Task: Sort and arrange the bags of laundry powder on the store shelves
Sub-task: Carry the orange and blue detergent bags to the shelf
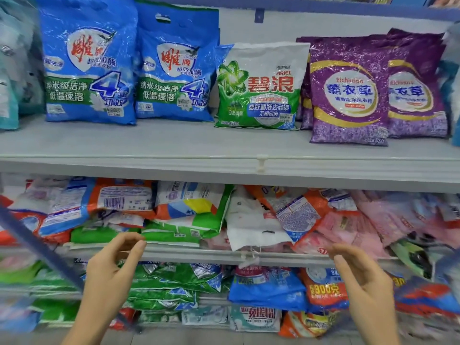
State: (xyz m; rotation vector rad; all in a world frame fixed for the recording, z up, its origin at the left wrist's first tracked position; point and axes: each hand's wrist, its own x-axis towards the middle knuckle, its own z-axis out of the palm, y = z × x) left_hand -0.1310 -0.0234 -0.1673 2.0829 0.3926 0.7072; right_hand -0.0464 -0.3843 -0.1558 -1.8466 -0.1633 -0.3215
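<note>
On the upper shelf (174, 145) stand two big blue bags (87, 70), a green and white Ariel bag (258, 88) and purple lavender bags (348, 93), all upright. The middle shelf holds a jumbled pile of flat bags (189, 210) in orange, green, white and pink. My left hand (112, 272) and my right hand (361, 277) hover in front of the middle shelf's edge, fingers loosely curled, holding nothing and touching no bag.
A lower shelf carries more green, blue and orange bags (268, 287). Teal bags (10, 95) stand at the far left of the upper shelf. A blurred blue bar (42, 247) slants across the left foreground. The upper shelf's front strip is bare.
</note>
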